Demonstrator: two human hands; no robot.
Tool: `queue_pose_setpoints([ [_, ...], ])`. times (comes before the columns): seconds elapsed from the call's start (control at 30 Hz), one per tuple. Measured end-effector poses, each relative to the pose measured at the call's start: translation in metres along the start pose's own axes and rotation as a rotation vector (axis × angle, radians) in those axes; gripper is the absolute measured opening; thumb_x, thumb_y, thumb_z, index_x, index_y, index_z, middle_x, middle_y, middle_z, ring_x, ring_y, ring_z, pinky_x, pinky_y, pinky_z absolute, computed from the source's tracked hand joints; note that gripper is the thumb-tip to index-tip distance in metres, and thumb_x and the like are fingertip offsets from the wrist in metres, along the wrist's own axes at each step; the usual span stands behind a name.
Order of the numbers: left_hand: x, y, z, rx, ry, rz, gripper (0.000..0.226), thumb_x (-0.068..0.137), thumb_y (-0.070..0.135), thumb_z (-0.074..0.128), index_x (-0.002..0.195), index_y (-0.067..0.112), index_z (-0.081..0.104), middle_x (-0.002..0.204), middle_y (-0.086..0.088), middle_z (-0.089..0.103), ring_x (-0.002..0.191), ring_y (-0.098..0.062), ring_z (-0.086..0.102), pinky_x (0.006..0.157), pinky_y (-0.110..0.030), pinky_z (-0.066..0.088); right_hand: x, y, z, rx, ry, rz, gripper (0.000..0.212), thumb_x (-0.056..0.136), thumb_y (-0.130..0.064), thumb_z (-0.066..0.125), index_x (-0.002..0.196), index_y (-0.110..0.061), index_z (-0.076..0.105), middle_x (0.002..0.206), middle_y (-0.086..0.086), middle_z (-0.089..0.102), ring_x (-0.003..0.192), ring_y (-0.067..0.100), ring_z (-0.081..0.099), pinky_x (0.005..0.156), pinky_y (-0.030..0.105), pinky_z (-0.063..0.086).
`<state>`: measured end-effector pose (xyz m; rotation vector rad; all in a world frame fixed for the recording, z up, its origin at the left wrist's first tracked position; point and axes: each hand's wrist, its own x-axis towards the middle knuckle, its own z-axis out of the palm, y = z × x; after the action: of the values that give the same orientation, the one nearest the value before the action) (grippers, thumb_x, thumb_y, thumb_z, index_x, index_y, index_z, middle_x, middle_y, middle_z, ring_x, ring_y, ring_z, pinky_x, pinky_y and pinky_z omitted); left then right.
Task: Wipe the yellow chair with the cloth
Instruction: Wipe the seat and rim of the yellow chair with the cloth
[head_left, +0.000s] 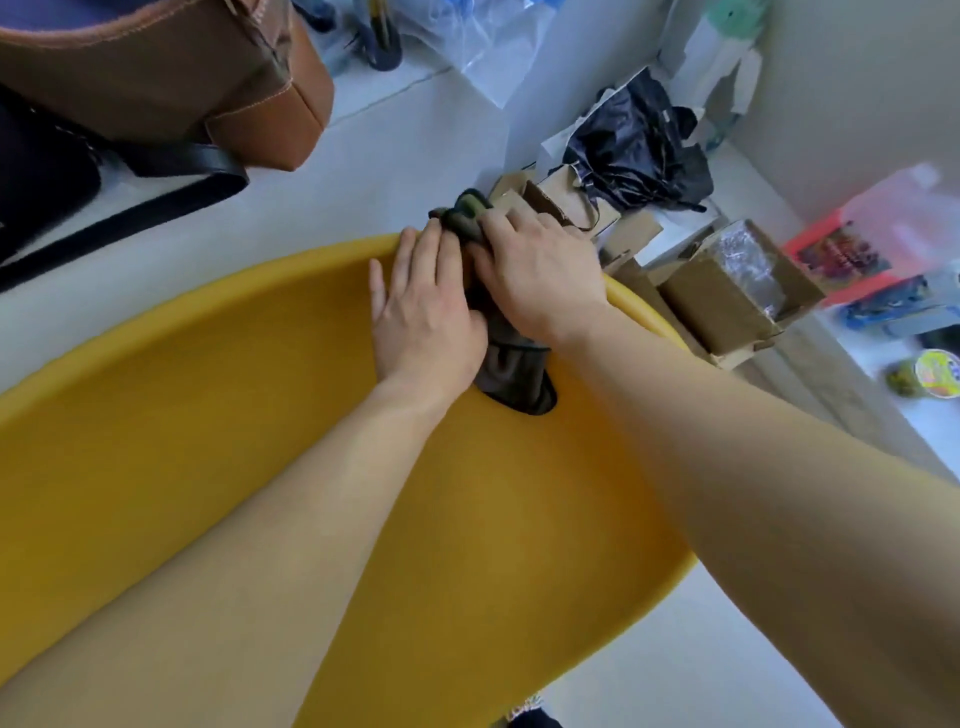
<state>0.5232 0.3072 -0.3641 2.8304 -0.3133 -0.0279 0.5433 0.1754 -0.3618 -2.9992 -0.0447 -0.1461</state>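
Pressure along the rim is what this step calls for, as I judge it. The smooth yellow moulded-plastic chair (218, 415) fills the lower half of the view. The dark grey-green soft cloth (511, 364) is draped over the chair's far edge, bunched up beyond the fingertips. The cloth's lower end lies at a dark oval opening in the shell, and I cannot tell whether it passes through.

The left hand (426, 317) lies flat beside the cloth with straight fingers, its grip released, steadying the shell. The right hand (540, 275) rests on top of the cloth with fingers bent over it at the rim, its grip grasping the cloth.

To wipe well, the bunch should probably be spread flatter so more fabric meets the plastic. The stroke should then follow the curve of the edge before working down into the seat.

On the pale floor beyond:
- An open brown cardboard box (722, 306) holds something wrapped in crinkled clear film.
- Smaller brown cardboard boxes (550, 205) stand just past the rim, contents hidden.
- A tan leather bag (171, 73) sits at upper left and shows nothing inside.
- A crumpled black plastic bag (639, 150) lies behind the boxes.
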Motion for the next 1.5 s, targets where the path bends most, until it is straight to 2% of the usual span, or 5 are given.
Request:
queue_pose_setpoints([
  [0.27,-0.031,0.063,0.007,0.01,-0.137,0.185,0.075,0.092,0.022,0.051,0.158,0.016,0.015,0.167,-0.003,0.005,0.154,-0.023,0.005,0.124,-0.047,0.006,-0.178,0.068,-0.006,0.027,0.121,0.598,0.048,0.099,-0.045,0.045,0.141,-0.021,0.046,0.126,0.009,0.059,0.108,0.032,0.058,0.09,0.042,0.04],
  [0.57,-0.076,0.117,0.041,-0.09,-0.137,0.326,0.076,0.093,0.018,0.048,0.159,0.017,0.009,0.167,-0.001,0.004,0.154,-0.023,0.007,0.123,-0.045,0.016,-0.146,0.093,-0.006,0.255,0.258,0.415,0.038,0.1,-0.035,0.036,0.121,-0.018,0.062,0.108,0.005,0.068,0.089,0.027,0.065,0.066,0.042,0.052],
  [0.8,-0.16,0.137,0.09,0.143,-0.339,0.85,0.063,0.095,0.028,0.05,0.154,0.033,0.028,0.168,-0.005,-0.005,0.152,-0.036,0.005,0.121,-0.052,0.02,-0.309,0.08,0.058,0.648,0.24,1.091,0.026,0.107,-0.029,0.03,0.106,-0.016,0.053,0.095,-0.001,0.061,0.09,0.03,0.062,0.072,0.036,0.042],
  [1.13,-0.178,0.139,0.117,-0.31,-0.358,0.249,0.027,0.092,0.026,0.059,0.115,0.015,0.049,0.118,-0.008,0.051,0.099,-0.036,0.055,0.072,-0.039,0.038,-0.26,0.095,0.035,0.679,0.383,0.722,0.041,0.102,-0.028,0.045,0.141,-0.02,0.05,0.131,0.0,0.06,0.119,0.013,0.054,0.092,0.022,0.042],
  [1.5,-0.274,0.008,0.177,0.074,-0.957,0.552,0.016,0.096,0.033,0.057,0.108,0.025,0.051,0.113,0.002,0.049,0.091,-0.027,0.058,0.068,-0.037,0.039,-0.428,-0.044,0.15,1.054,0.036,1.346,0.038,0.101,-0.029,0.052,0.129,-0.006,0.039,0.104,0.001,0.061,0.102,0.031,0.064,0.068,0.022,0.036],
])
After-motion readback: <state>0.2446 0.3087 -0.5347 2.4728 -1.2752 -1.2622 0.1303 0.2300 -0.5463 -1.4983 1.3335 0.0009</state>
